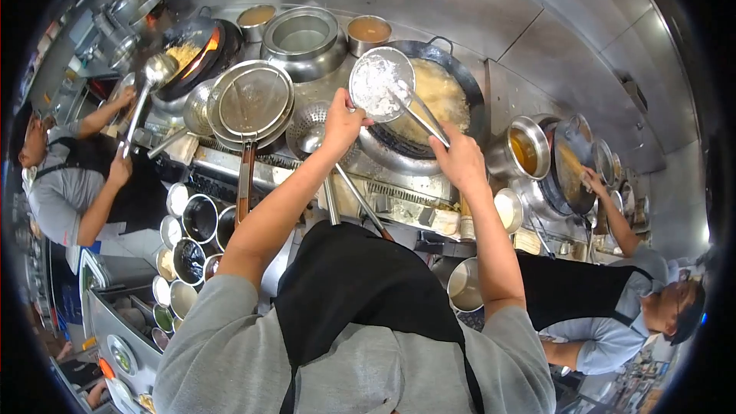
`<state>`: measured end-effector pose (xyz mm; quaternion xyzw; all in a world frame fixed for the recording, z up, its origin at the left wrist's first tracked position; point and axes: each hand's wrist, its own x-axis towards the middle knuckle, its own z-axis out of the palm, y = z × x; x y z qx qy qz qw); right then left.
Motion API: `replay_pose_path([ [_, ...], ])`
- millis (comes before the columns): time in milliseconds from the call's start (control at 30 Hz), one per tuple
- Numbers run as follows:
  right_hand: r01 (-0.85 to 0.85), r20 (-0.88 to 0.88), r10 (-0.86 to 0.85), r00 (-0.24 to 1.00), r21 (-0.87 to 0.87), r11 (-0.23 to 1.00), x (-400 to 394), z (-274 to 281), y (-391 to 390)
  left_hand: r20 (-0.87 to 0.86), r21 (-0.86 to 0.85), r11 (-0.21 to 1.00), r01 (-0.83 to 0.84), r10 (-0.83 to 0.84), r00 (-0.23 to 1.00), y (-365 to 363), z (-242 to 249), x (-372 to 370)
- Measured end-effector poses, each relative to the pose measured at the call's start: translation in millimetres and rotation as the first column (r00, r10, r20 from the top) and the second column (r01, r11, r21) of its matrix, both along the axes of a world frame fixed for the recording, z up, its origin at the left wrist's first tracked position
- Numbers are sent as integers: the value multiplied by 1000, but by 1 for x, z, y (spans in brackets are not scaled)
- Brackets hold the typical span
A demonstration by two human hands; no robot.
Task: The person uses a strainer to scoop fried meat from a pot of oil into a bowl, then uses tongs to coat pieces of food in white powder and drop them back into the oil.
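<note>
My left hand grips the edge of a metal bowl, which is tilted toward me over the left side of a large wok. White, powdery, floury-looking stuff covers the bowl's inside. In my right hand is a pair of metal tongs, their tips reaching into the white stuff. Pale, foaming liquid fills the wok beneath. Just left of my left hand, a perforated ladle rests on the stove edge, its handle pointing toward me.
Round strainers sit stacked at left. Behind stand a wide metal pot and a container of brown liquid. A pot of amber liquid is at right. Co-workers tend woks on both sides.
</note>
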<state>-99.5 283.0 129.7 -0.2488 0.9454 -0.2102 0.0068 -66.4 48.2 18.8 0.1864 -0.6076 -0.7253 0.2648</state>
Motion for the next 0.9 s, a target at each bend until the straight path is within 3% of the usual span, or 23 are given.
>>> replay_pose_path([
  [100,-103,119,117,986,-120,987,-12,-16,-4,-1,-14,999,52,-52,999,1,6,-7],
  [167,-101,131,104,986,-27,995,-6,-13,-5,26,-42,996,75,-74,997,0,10,-10],
  [300,-83,-34,89,995,150,985,-2,-4,-8,24,-108,991,81,-79,997,-1,4,-17],
  [433,-7,-199,33,979,130,992,-23,-1,7,65,-117,993,-2,10,998,-9,-3,-25],
  [500,60,-196,-50,979,47,997,-35,7,13,76,-135,991,-28,38,996,-23,-21,-36],
  [567,94,-153,-85,985,46,995,-52,10,13,31,-302,943,-140,156,987,-42,-54,-52],
  [667,139,-141,-129,982,65,988,-83,-15,13,49,-154,985,-75,84,995,-32,-13,-32],
  [733,188,-148,-196,969,-70,980,-82,-12,8,3,-59,996,-69,69,998,-33,-2,-29],
  [900,37,-78,-51,996,-172,984,-45,15,-6,5,35,999,31,-32,999,-26,13,-26],
])
